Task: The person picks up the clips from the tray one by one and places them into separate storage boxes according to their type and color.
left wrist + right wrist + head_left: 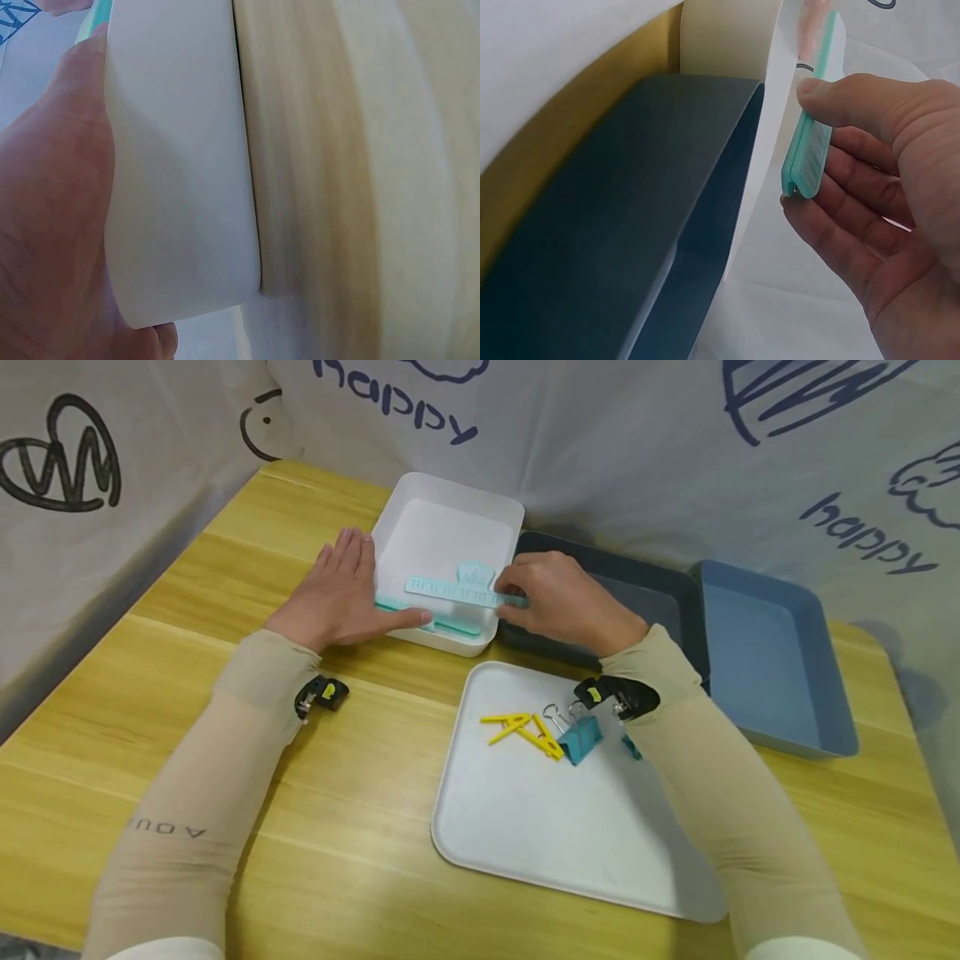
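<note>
1 mint clip (448, 592) — between thumb (844, 101) and fingers (832, 236), right hand (566, 602), white tray (438, 531) below

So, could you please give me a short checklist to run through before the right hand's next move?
1. Marked teal strip gripped: ok, the right hand pinches one end.
2. White bin steadied: ok, the left hand rests against it.
3. White bin free of other items: not ok, a second teal strip lies inside.
4. Gap between the strips: cannot tell.
5. Tray emptied: not ok, it holds yellow clips and a teal binder clip.
</note>
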`<state>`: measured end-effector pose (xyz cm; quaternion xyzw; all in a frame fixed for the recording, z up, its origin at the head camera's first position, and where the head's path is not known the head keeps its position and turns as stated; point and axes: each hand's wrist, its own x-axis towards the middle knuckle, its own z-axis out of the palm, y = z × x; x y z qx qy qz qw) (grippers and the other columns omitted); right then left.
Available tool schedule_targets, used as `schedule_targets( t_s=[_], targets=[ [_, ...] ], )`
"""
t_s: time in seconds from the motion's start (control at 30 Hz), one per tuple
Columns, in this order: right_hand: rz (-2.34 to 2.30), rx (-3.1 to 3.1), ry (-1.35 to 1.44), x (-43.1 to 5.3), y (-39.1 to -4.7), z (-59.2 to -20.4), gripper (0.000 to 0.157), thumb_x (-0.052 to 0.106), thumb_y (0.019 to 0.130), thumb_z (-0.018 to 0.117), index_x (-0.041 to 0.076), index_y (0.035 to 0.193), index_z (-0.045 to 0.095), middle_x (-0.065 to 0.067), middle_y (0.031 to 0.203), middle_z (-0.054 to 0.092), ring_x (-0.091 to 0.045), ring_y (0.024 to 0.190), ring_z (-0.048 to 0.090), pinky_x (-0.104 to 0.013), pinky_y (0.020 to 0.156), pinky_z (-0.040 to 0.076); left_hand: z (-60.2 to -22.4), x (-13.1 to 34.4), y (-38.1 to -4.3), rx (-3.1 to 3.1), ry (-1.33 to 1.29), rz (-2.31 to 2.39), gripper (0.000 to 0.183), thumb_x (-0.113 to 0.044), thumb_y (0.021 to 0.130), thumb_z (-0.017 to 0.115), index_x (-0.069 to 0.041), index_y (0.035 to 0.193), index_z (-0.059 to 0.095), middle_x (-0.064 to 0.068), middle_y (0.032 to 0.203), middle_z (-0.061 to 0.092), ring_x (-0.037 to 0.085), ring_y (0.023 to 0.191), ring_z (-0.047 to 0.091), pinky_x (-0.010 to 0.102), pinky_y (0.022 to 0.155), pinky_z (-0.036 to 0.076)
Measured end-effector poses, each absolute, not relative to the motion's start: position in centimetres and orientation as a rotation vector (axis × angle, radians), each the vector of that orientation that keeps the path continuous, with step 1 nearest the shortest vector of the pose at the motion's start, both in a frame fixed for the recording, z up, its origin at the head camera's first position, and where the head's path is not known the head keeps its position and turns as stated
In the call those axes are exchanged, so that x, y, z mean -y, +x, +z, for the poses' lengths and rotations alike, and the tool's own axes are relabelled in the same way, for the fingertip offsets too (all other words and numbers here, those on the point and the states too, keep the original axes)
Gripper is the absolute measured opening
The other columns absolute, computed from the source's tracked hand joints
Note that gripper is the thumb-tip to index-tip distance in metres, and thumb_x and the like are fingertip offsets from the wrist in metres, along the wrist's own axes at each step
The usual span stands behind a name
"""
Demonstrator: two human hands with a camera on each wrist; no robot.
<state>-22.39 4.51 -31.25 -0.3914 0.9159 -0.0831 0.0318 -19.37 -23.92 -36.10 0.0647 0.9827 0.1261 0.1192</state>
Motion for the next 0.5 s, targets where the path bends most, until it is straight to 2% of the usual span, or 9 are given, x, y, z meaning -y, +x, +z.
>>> schedule_targets(
  t_s=[0.5],
  targets=[
    [-0.204, -2.809, -1.189, -3.4, -23.0, -31.7, 0.033, 0.023, 0.097, 0.074, 0.005, 0.124, 0.074, -0.012, 0.121, 0.074, -0.025, 0.103, 0.067, -0.038, 0.092, 0.060, -36.6, 24.0, -19.3, -2.879, 0.187, 0.366, 0.140, -0.095, 0.081, 0.041, 0.005, 0.160, -0.017, 0.022, 0.171, -0.021, 0.039, 0.163, -0.016, 0.055, 0.134, -0.006]
  ],
)
